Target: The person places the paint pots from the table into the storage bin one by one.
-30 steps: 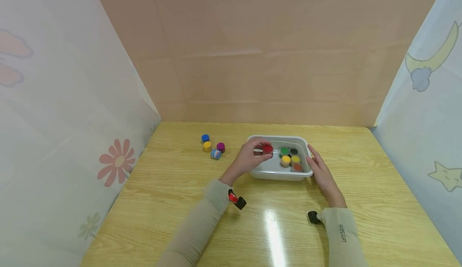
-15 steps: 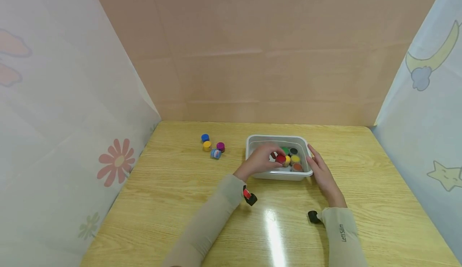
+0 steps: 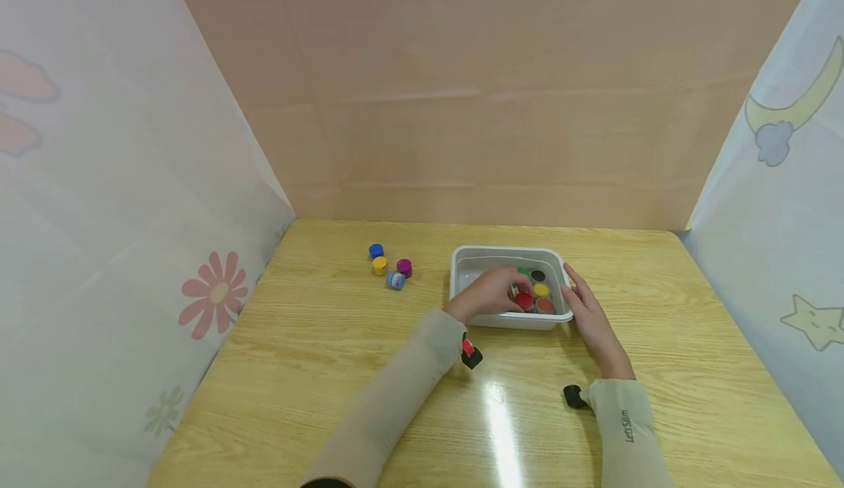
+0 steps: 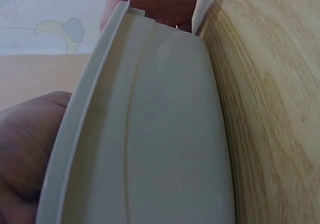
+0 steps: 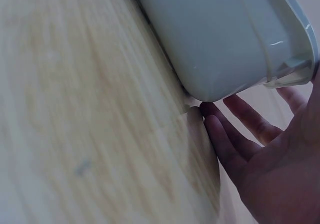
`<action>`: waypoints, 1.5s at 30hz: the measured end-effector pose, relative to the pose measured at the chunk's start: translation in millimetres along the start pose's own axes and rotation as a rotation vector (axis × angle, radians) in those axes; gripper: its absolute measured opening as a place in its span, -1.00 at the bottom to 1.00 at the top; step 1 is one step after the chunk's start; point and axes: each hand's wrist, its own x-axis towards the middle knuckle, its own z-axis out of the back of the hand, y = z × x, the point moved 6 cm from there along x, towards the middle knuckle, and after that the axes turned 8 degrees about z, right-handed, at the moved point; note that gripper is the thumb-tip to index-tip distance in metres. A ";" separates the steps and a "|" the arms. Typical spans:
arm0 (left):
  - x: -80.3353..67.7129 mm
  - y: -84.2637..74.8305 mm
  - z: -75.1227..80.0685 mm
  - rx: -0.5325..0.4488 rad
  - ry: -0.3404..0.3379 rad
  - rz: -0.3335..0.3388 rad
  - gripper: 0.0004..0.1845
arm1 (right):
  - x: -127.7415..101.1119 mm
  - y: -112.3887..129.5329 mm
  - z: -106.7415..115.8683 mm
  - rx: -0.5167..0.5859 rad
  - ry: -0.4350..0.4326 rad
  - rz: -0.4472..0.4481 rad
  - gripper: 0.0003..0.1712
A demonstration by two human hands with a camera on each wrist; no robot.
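Note:
In the head view, my left hand (image 3: 493, 291) reaches into a white plastic tub (image 3: 464, 272) and pinches a small paint pot with a red lid (image 3: 524, 302). Beside it in the tub stand pots with green (image 3: 523, 272), black (image 3: 537, 276), yellow (image 3: 541, 290) and orange-brown (image 3: 544, 305) lids. Another yellow-lidded pot is hidden behind my left hand. My right hand (image 3: 592, 323) rests against the tub's right end, its fairly straight fingers (image 5: 250, 118) touching the outer wall. The left wrist view shows mostly the tub's outside, so the red pot is out of sight there.
Left of the tub, several more pots are on the wooden table (image 3: 316, 341): blue-lidded (image 3: 376, 250), yellow-lidded (image 3: 379, 266), purple-lidded (image 3: 404, 267), and a light-blue one (image 3: 395, 280) lying tipped. A brown backdrop (image 3: 488, 143) rises behind, with patterned cloth on both sides.
My left hand has carried the red-lidded pot rightward and down among the other pots, covering one yellow-lidded pot. My right hand stays at the tub's end.

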 end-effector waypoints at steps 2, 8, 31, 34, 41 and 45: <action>2.4 0.1 -1.1 0.007 0.008 0.008 -0.72 | 0.9 -0.8 -1.0 0.021 0.002 0.001 -0.26; 6.5 1.8 -3.3 0.011 0.035 0.036 -0.73 | 2.1 -1.5 -3.4 0.056 0.000 -0.003 -0.24; 13.4 7.5 -13.5 0.005 0.083 0.022 -0.73 | -0.5 0.9 -2.0 0.042 0.001 -0.007 -0.22; 9.8 6.8 -9.1 0.012 0.064 0.025 -0.73 | -1.7 1.3 -2.1 0.047 -0.003 -0.003 -0.22; -9.0 17.7 23.8 -0.075 -0.087 0.043 -0.68 | -3.4 2.6 -2.7 0.063 0.002 0.000 -0.23; -27.7 38.4 58.1 -0.120 -0.281 0.105 -0.67 | -2.0 1.1 -2.4 0.072 0.005 -0.009 -0.23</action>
